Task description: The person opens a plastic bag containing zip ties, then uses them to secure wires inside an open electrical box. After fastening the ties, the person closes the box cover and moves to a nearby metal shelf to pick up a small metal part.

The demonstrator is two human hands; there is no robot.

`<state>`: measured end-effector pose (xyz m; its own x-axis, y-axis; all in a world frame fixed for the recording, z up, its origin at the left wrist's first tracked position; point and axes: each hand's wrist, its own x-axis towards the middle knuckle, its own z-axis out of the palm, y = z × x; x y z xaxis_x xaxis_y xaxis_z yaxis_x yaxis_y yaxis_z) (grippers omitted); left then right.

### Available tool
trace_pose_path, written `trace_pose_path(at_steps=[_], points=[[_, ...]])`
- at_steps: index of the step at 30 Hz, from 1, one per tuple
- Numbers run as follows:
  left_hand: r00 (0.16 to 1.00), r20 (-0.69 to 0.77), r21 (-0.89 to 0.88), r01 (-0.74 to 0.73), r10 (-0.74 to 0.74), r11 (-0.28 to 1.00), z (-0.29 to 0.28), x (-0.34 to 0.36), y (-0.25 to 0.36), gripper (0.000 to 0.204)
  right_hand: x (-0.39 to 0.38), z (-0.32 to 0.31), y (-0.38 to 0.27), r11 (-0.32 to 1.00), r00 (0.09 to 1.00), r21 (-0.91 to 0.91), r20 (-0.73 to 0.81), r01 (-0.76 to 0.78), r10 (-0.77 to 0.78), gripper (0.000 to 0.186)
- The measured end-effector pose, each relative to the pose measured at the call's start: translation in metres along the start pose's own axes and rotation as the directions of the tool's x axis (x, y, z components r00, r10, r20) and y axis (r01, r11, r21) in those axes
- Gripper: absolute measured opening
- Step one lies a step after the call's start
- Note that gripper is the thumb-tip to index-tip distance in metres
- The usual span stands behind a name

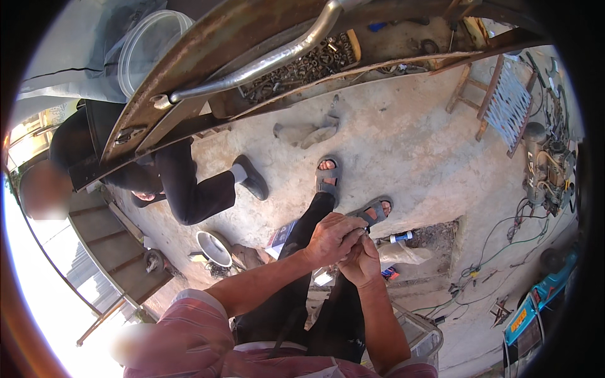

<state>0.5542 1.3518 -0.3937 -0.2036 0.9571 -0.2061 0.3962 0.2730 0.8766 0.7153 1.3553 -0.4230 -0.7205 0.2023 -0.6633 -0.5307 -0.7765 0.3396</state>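
My left hand (333, 240) and my right hand (362, 263) meet in front of me, above my legs. Both are closed, with thumbs and fingertips pressed together. A small dark bit shows at the fingertips, but what it is I cannot make out. Below the hands are my sandalled feet (328, 177) on the concrete floor (416, 164). Close by on the floor, past my right hand, lies a small blue and white cylinder (401, 237).
A rusty metal bench (189, 69) crosses the top, bearing a bent silver bar (258, 68) and a tray of nuts (315, 63). A person in dark clothes (189, 183) sits at left. A woven stool (509, 94), an air compressor (535, 160), hoses and a blue machine (542, 293) stand right.
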Motion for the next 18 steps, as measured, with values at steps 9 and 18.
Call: trace_pose_path(at_steps=[9, 18], points=[[0.984, 0.015, -0.043, -0.179, 0.18, 0.983, -0.008, 0.024, 0.017, 0.022, -0.003, 0.028, -0.016, 0.998, 1.0, 0.068, 0.003, -0.013, 0.013, 0.017], [0.928, 0.299, -0.223, 0.295, -0.223, 0.929, -0.029, 0.045, 0.022, 0.02, -0.003, 0.031, -0.031, 0.977, 0.991, -0.187, -0.068, 0.098, -0.113, 0.013]])
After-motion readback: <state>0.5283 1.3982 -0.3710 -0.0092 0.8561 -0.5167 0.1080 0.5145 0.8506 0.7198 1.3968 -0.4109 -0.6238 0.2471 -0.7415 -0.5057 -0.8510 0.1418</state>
